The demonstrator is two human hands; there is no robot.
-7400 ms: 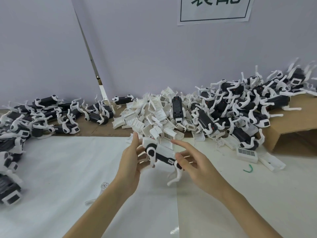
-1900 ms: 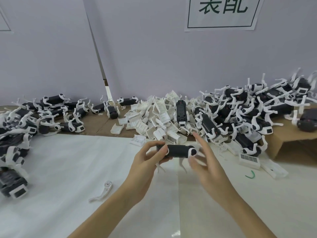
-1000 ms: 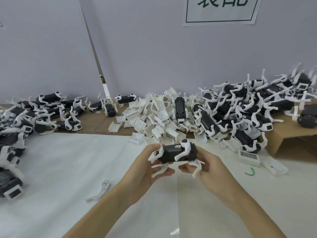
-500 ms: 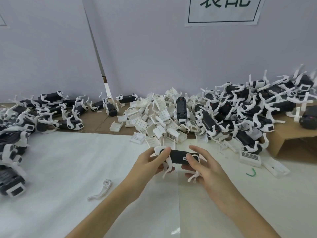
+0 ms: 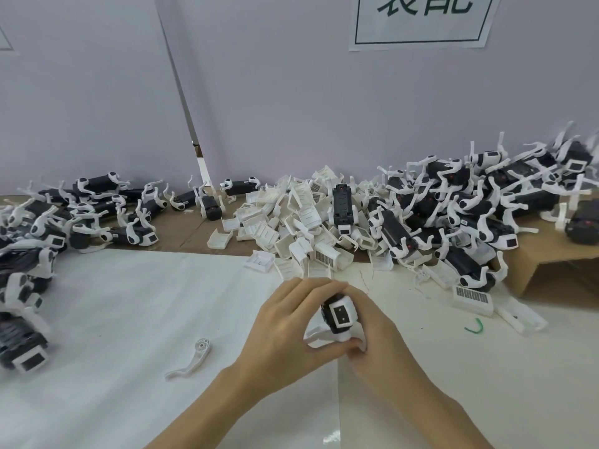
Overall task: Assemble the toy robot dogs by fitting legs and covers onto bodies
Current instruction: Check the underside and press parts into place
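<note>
Your left hand (image 5: 282,332) and right hand (image 5: 379,335) both wrap around one toy robot dog (image 5: 338,315), holding it just above the white desk (image 5: 129,303) at near centre. The dog's long axis runs away from you, near to far: its white-framed face panel with two small dark marks points back toward you, and the black body recedes between your hands. Your left fingers curl over the far top of the body, with the thumb coming under a white leg part at the near left. Your right fingers close around the right side and underside, thumb low by the face. How its legs lie is mostly hidden by your hands.

A single loose white leg (image 5: 191,359) lies on the desk to the near left, well apart from your hands. A heap of white covers (image 5: 291,228) sits at far centre, a pile of dogs with legs (image 5: 470,205) spreads to the far right, partly on a cardboard sheet (image 5: 551,254), and another group of dogs (image 5: 81,215) lines the far left.
</note>
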